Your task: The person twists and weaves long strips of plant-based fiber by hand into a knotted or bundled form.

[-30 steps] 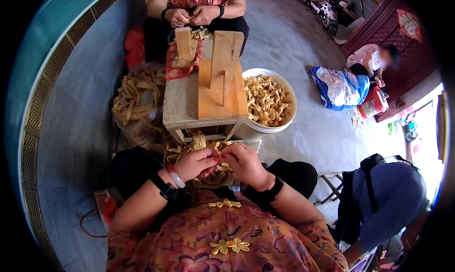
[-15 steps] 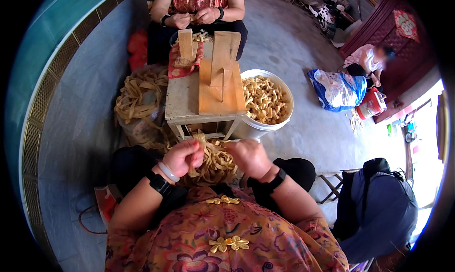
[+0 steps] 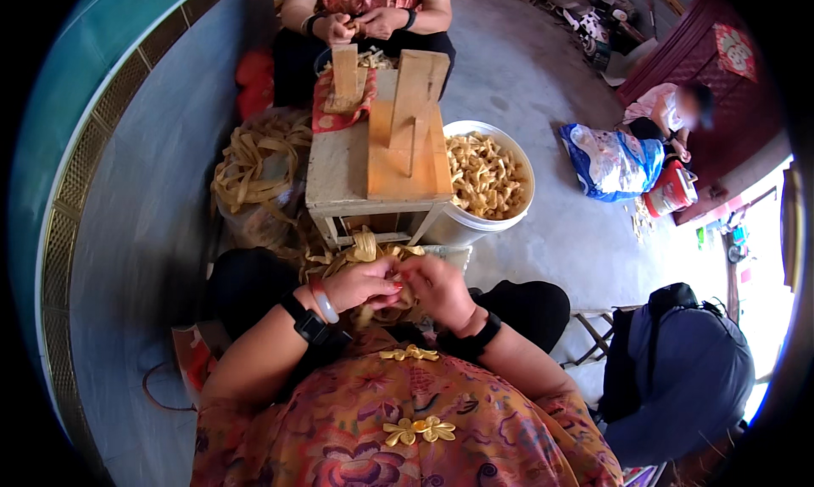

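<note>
My left hand [image 3: 360,285] and my right hand [image 3: 441,293] meet above my lap, fingers closed and pinched together. Between them is a flat tan strip, mostly covered by the fingers; a blurred end seems to hang below my left hand. Just beyond and beneath the hands lies a heap of similar tan strips [image 3: 366,248]. Past that stands a small worn table [image 3: 335,169], bearing an orange-brown board [image 3: 390,183] with an upright plank [image 3: 420,88] and a thin peg [image 3: 413,148]. Right of it, a white bucket [image 3: 462,230] holds many knotted tan pieces [image 3: 485,177].
Left of the table, a plastic bag [image 3: 254,224] overflows with tan strips. Across it, a person's hands [image 3: 360,25] work on a small piece. At the right are a blue-and-white bag [image 3: 615,165], a red bucket [image 3: 670,190], another seated person and a dark-blue covered object [image 3: 678,377].
My hands have come closer together and drawn slightly toward me. The strip that stood up from my left hand is now mostly hidden between the fingers. The view has shifted a little.
</note>
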A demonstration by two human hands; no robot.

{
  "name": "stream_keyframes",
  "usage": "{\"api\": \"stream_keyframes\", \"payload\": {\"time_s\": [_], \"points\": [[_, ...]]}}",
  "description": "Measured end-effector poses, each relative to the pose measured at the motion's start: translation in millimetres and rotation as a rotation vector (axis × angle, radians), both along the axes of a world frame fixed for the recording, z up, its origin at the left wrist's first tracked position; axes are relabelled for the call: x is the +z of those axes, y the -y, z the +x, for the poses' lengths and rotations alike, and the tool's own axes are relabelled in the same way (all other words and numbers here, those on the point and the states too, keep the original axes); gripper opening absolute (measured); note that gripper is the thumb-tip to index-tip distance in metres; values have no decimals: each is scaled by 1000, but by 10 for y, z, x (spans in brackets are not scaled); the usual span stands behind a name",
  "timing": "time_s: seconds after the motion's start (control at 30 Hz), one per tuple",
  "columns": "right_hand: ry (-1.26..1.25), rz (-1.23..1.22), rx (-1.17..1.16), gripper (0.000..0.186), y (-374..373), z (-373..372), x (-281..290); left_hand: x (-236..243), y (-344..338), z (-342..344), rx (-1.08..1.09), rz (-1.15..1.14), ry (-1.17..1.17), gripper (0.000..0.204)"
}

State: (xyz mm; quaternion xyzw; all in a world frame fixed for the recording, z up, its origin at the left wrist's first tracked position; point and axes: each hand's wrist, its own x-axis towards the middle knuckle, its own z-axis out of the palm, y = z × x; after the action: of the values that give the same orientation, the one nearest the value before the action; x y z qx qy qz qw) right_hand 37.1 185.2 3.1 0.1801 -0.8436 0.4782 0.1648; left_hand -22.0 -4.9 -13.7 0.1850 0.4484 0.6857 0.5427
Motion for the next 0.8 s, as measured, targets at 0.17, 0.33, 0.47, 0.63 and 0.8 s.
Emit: {"api": "stream_keyframes", "payload": {"time_s": [0.17,0.33,0.47,0.63,0.8], "points": [[1083,-1051,211,16,-251,-141,-227,126,-196,109,343,-142,-1161,28],[781,-653,161,23,-147,-43,-68,162,-159,115,537,-304,-1340,21],[115,71,10,34,34,-27,71,-157,-193,79,549,-122,-600,14],[61,132,-57,25,-79,-10,-104,-238,-51,50,318,15,87,11],[79,68,57,13,26,-13,23,-351,-43,106,443,17,38,13]]}}
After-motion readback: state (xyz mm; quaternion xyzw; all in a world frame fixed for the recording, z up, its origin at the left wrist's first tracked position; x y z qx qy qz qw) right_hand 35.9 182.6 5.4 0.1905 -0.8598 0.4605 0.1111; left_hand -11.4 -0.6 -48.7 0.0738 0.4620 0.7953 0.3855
